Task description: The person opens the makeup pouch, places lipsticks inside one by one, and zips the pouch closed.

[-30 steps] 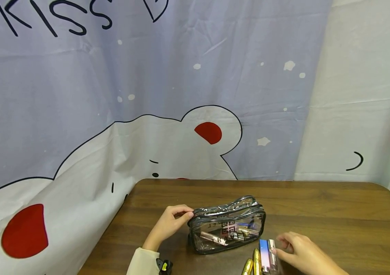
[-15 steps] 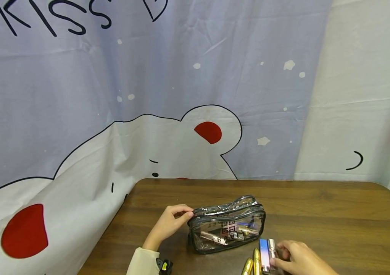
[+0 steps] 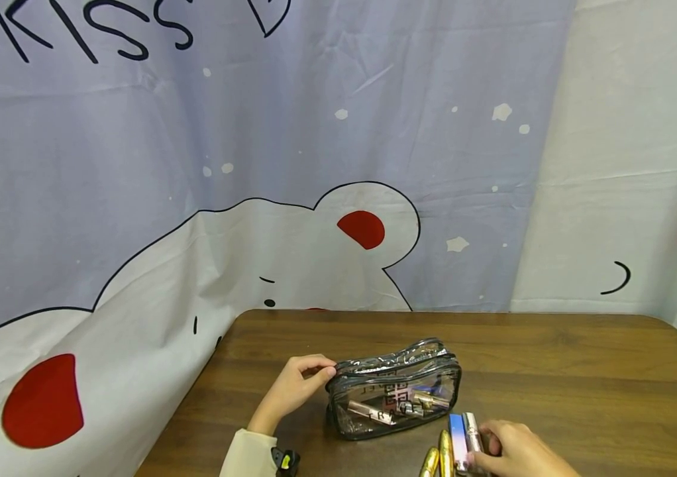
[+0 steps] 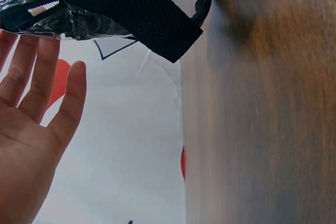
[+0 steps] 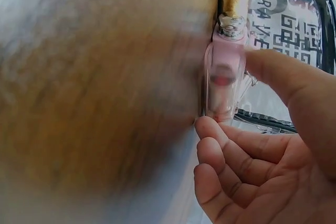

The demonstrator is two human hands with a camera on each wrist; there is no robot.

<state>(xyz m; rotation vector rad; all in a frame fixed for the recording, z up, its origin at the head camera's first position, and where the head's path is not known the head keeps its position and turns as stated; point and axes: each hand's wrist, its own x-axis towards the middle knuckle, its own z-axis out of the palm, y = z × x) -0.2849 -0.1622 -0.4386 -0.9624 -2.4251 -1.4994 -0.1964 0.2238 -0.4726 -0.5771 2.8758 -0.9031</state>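
Nearest, the right hand [image 3: 514,450] seems to pinch a silvery tube [image 3: 472,427] between thumb and fingertips, with a blue-and-pink stick [image 3: 458,440] just to that hand's left and two gold tubes [image 3: 446,454] past it on the desk [image 3: 541,358]. Farther off, the left hand [image 3: 293,391] touches the end of a clear bag [image 3: 368,384], its fingers fairly straight; small cosmetics [image 3: 368,412] already lie inside, so the work looks part-way, four pieces remaining outside.

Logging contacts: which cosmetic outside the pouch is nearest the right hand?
The silvery tube, rightmost in the row; the blue-pink stick and gold tubes are farther left.
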